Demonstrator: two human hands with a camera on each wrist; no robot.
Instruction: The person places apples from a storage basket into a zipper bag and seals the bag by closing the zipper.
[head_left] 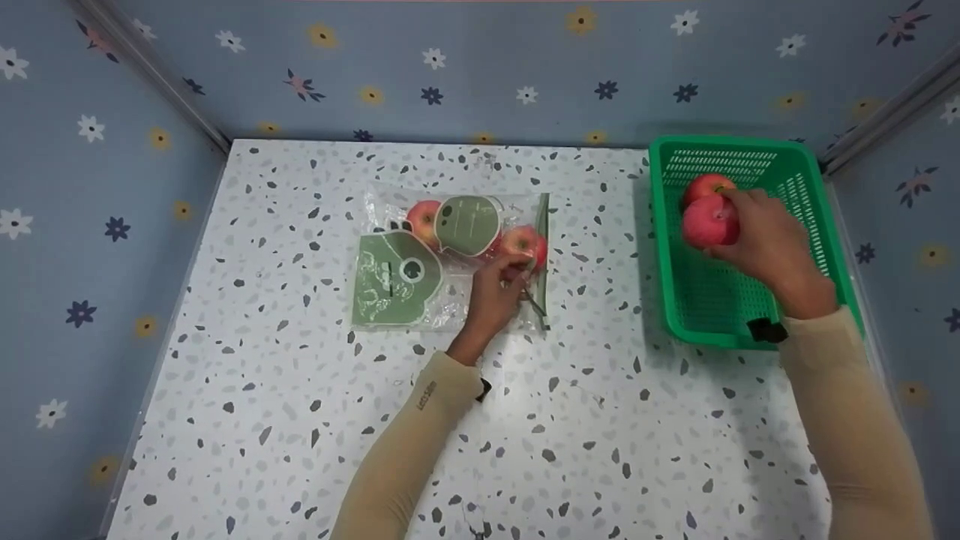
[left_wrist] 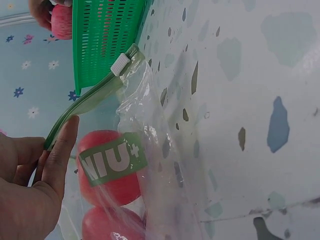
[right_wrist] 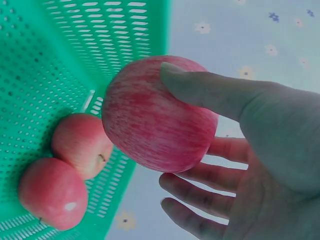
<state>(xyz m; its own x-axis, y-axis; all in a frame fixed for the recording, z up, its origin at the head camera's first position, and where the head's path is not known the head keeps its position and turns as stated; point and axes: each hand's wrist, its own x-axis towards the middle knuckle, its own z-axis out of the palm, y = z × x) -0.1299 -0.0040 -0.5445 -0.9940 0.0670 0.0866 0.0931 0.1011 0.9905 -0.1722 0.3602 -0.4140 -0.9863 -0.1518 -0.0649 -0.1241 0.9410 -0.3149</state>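
A clear zip bag (head_left: 397, 281) with green cartoon prints lies flat on the table, its zip edge towards the right. Apples show inside it, one near the top (head_left: 422, 222) and one by the opening (head_left: 520, 241). My left hand (head_left: 495, 296) pinches the bag's green zip edge (left_wrist: 82, 101), which is lifted and has a white slider (left_wrist: 120, 65). Over the green basket (head_left: 658, 262), my right hand (head_left: 772, 238) grips a red apple (right_wrist: 157, 115) between thumb and fingers. Two more apples (right_wrist: 80, 142) sit together in the basket in the right wrist view.
The speckled white table (head_left: 300, 420) is bounded by flowered blue panels (head_left: 480, 67) at the back and both sides. The basket's raised walls stand at the table's right, close to the right panel (head_left: 922, 300).
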